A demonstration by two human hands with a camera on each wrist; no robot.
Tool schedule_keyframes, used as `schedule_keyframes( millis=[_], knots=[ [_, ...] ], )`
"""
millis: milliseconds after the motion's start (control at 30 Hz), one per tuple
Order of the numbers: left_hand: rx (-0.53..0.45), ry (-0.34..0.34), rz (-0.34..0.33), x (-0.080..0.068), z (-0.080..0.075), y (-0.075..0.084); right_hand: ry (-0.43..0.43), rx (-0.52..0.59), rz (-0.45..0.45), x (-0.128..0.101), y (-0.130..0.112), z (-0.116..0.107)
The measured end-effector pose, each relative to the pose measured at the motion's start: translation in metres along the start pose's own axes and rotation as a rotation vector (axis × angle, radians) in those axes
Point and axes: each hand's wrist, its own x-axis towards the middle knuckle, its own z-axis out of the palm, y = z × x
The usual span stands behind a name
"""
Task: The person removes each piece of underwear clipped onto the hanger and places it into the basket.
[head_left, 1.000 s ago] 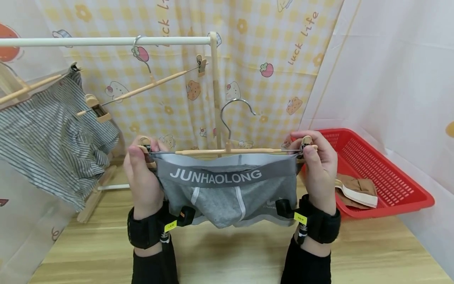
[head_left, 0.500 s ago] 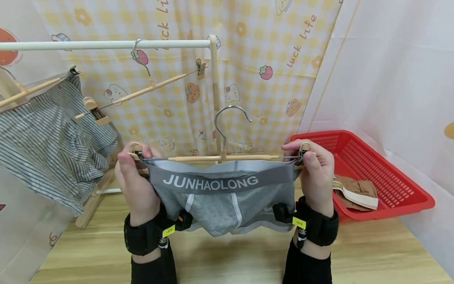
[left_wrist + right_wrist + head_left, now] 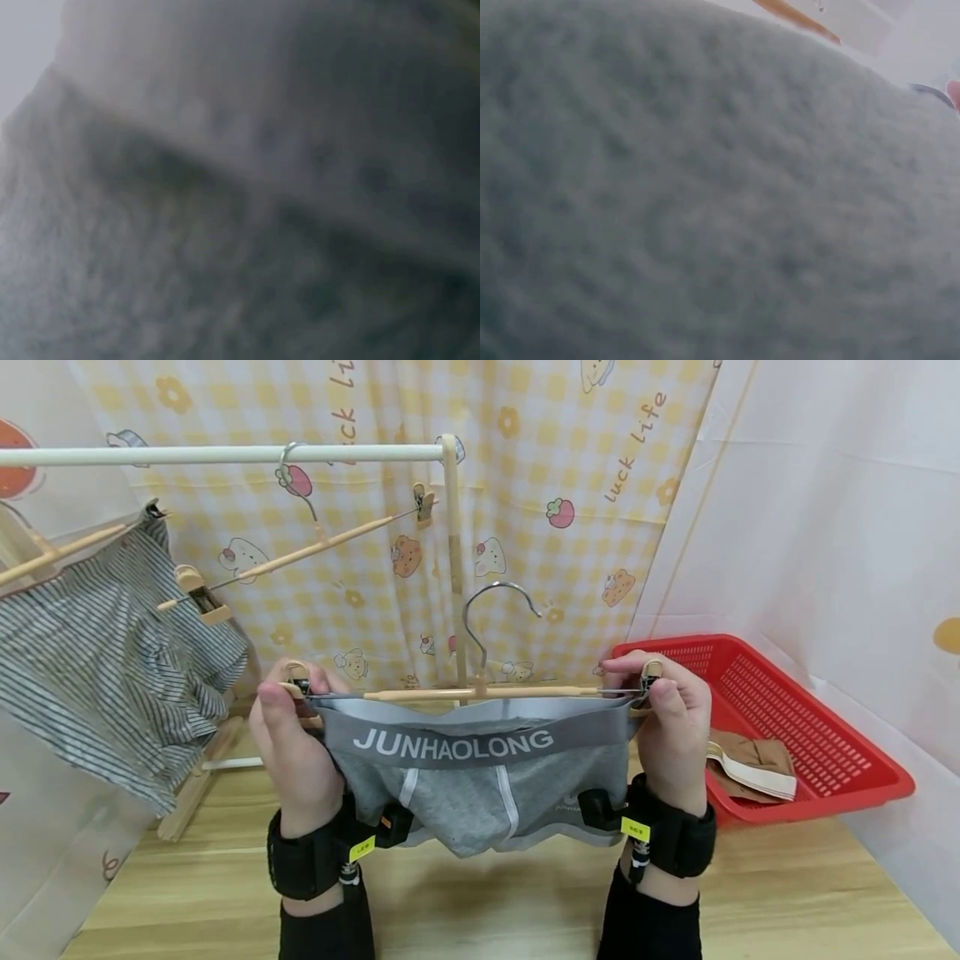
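Grey briefs (image 3: pixel 465 802) with a lettered waistband hang from a clip hanger (image 3: pixel 480 693), its metal hook pointing up. At the hanger's left end my left hand (image 3: pixel 300 752) pinches the clip (image 3: pixel 298 677) between thumb and fingers. My right hand (image 3: pixel 675 727) grips the other clip (image 3: pixel 651 675) in the same way. The waistband is stretched between both clips, and the briefs are held up over the table. Blurred grey cloth fills the left wrist view; in the right wrist view, grey fabric (image 3: pixel 720 195) covers nearly everything.
A white rail (image 3: pixel 225 454) on a wooden stand carries a bare clip hanger (image 3: pixel 322 539) and, at left, striped shorts (image 3: pixel 112 643) on another hanger. On the right a red basket (image 3: pixel 847 735) holds brown underwear with a white waistband (image 3: pixel 757 764). A checked curtain (image 3: pixel 525 443) hangs behind.
The hanger with the briefs dipped slightly and went left, then came back a little to the right. Both hands kept hold of the clips.
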Motion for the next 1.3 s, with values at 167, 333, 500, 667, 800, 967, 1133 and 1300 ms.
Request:
schedule_keyframes(
  millis=[167,333,500,667,800,967,1133,1300],
  knots=[
    [0.001,-0.003,0.023,-0.0012,0.0012,0.0022,-0.028,0.034,-0.006,0.0009,-0.0007,-0.0009],
    [0.007,-0.004,0.029,-0.0019,0.0020,0.0035,-0.051,0.053,-0.007,0.0003,-0.0010,-0.0019],
    [0.001,-0.006,0.006,-0.0012,0.0020,0.0032,-0.046,0.057,0.001,0.0004,-0.0006,-0.0026],
    [0.011,-0.003,-0.006,-0.0014,0.0019,0.0033,-0.034,0.026,0.010,-0.0004,-0.0019,-0.0029],
    [0.018,-0.002,-0.008,-0.0015,0.0014,0.0036,-0.035,0.016,0.013,-0.0005,-0.0019,-0.0028],
    [0.019,-0.005,-0.012,-0.0010,0.0008,0.0040,-0.043,0.032,0.020,-0.0002,-0.0011,-0.0024],
    [0.015,-0.006,-0.018,-0.0004,0.0000,0.0040,-0.044,0.020,0.030,-0.0005,-0.0009,-0.0022],
    [0.028,-0.007,-0.002,-0.0002,-0.0014,0.0035,-0.057,0.018,0.032,-0.0006,-0.0008,-0.0022]
  ],
)
